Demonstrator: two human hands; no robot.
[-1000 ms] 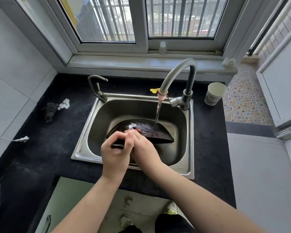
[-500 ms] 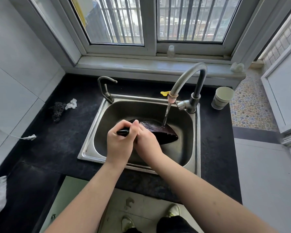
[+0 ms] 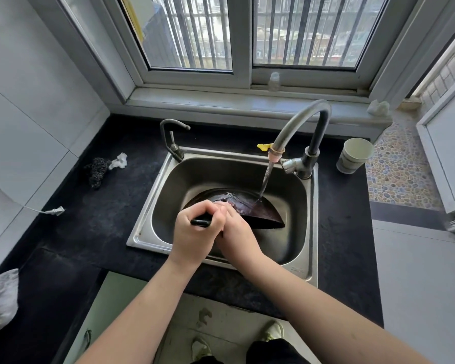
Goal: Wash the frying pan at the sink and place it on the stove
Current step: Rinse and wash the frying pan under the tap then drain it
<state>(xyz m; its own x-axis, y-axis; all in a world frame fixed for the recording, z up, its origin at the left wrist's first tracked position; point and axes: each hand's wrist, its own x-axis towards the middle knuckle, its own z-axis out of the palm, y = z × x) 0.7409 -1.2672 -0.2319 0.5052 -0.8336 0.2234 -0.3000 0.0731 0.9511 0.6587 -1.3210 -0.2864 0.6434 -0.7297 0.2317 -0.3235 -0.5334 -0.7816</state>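
Bottom of frame: feet in light shoes (image 3: 272, 331) standing on the floor, both forearms reaching up toward centre.

Left hand (image 3: 195, 232) is clenching the black handle (image 3: 201, 222) of the frying pan (image 3: 258, 210), fingers curled round it, knuckles up. Right hand (image 3: 237, 232) is sitting just beside it, touching the left hand, fingers reaching down onto the pan's near inner surface; cannot tell whether they are gripping anything.

Frying pan is sitting tilted inside the steel sink (image 3: 309, 256), centre frame, dark inner face pointing up and away, lower rim toward the right of the basin. Water stream (image 3: 265, 179) is running from the gooseneck faucet (image 3: 300, 122) and hitting the pan's far upper part. Faucet base is standing at the sink's far right corner; a pink fitting is sitting on the spout tip.

Smaller tap (image 3: 172, 137) is standing at the sink's far left corner. Yellow item (image 3: 263, 146) is lying behind the sink rim, near the spout.

Black counter (image 3: 90, 232) is surrounding the sink. Left of the sink: dark scrubber (image 3: 97, 170) touching a crumpled white scrap (image 3: 119, 160); nearer, a white plug on a cable (image 3: 54, 211). Lower left edge: grey crumpled bag (image 3: 0, 300). Right of the faucet: white cup (image 3: 355, 155) standing upright on the counter.

Top of frame: window sill with a small clear bottle (image 3: 273, 81), barred window (image 3: 247, 30) behind.
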